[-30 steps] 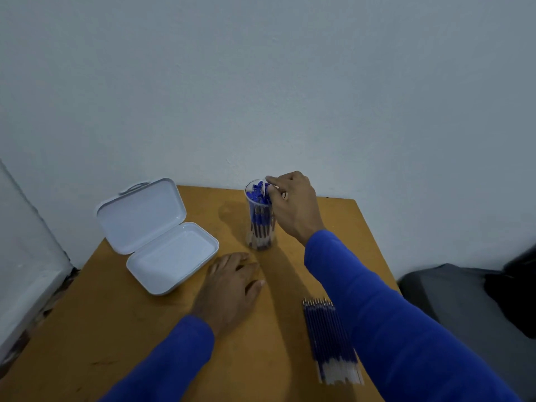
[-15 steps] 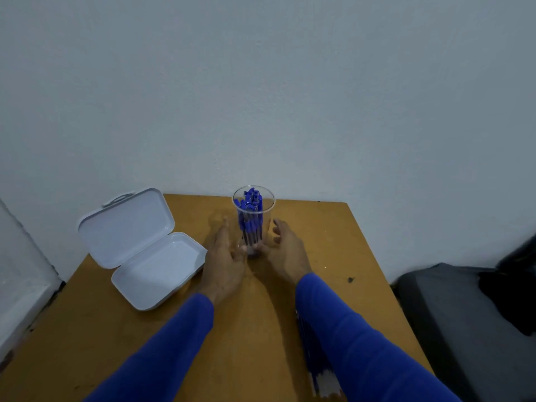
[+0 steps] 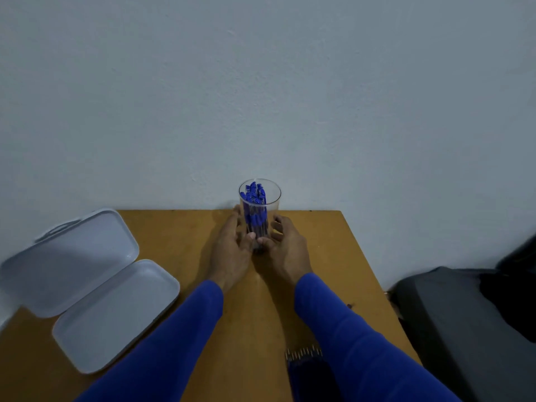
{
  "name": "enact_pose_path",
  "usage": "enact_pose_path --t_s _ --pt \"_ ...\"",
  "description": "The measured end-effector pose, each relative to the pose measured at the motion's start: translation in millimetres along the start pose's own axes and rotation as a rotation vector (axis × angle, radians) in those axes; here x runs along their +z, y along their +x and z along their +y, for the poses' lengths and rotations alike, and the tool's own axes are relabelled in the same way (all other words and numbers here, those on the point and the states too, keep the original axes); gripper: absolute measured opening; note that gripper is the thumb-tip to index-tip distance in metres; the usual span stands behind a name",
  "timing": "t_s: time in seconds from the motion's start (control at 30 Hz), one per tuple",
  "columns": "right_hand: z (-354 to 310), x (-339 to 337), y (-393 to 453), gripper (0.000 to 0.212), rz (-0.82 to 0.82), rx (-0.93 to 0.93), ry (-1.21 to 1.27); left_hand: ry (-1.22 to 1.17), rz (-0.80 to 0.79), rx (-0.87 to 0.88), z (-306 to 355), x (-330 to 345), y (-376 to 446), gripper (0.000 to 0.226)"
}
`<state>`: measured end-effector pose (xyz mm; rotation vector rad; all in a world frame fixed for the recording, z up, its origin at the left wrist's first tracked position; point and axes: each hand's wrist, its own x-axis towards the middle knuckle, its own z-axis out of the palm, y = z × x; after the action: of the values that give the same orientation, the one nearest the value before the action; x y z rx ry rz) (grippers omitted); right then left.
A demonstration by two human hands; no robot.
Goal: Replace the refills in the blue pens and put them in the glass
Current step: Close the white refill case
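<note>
head view: your left hand (image 3: 232, 250) and right hand (image 3: 285, 250) cup the base of the clear glass tumbler (image 3: 260, 216), upright at the far table edge, straight ahead between them, blue capped pens (image 3: 254, 195) standing vertically inside; neither hand nearer.

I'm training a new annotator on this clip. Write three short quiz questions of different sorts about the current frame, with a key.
1. True or false: the white case lies open on the table.
2. Which hands touch the glass? A) left only B) right only C) both
3. Fill in: the blue pens stand inside the ____.

Key:
1. True.
2. C: the left hand and right hand cup its base from either side.
3. Glass.
</note>
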<state>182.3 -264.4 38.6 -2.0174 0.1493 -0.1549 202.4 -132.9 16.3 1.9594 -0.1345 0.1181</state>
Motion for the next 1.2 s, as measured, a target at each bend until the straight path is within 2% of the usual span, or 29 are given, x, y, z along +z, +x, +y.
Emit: enact_pose_path --t_s 0.5,0.93,1.07,1.13,1.2 --pt "15 -7 57 0.068 0.047 -0.01 0.028 -0.077 -0.008 0.028 -6 25 55 0.066" --pt "13 -12 66 0.068 0.012 0.014 0.029 0.003 -0.006 0.034 -9 31 68 0.066" --pt "12 -10 64 0.073 -0.001 0.036 0.027 -0.008 -0.037 0.025 -3 29 64 0.074" --pt "10 -8 56 0.08 0.013 0.08 0.116 -0.018 -0.048 0.024 1 25 55 0.081" --pt "8 -6 42 0.068 0.035 0.106 0.154 0.015 -0.035 0.008 3 18 40 0.085"
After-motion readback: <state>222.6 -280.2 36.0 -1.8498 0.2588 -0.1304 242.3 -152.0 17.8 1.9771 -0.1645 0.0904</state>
